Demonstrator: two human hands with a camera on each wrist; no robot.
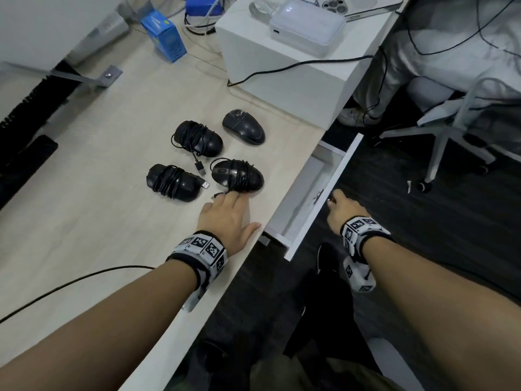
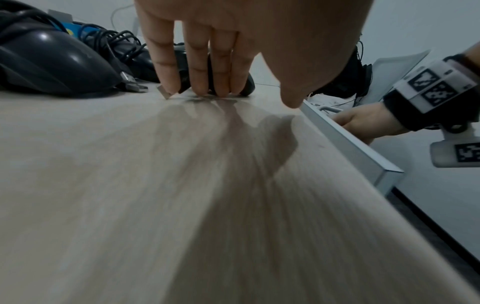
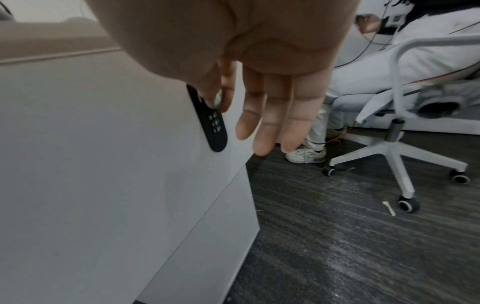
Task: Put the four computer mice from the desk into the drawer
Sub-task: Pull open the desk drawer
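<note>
Four black computer mice lie on the pale wooden desk point(image 1: 98, 193): one bare point(image 1: 244, 127) and three wrapped in their cords point(image 1: 198, 138) point(image 1: 172, 182) point(image 1: 238, 176). My left hand point(image 1: 236, 213) rests flat on the desk, its straight fingertips point(image 2: 197, 82) touching the desktop right in front of the nearest wrapped mouse point(image 2: 248, 86). The white drawer point(image 1: 342, 167) under the desk edge stands partly pulled out. My right hand point(image 1: 338, 204) is at its front panel point(image 3: 103, 164), where thumb and index finger pinch a small knob point(image 3: 217, 100) on the black lock plate point(image 3: 214, 127). The other fingers hang straight.
A white box point(image 1: 282, 66) at the back of the desk carries a white device and a phone. A blue carton point(image 1: 165, 36) and cables lie behind. A black cable point(image 1: 70, 283) crosses the near desk. A white office chair point(image 1: 451, 131) with a seated person stands right on dark carpet.
</note>
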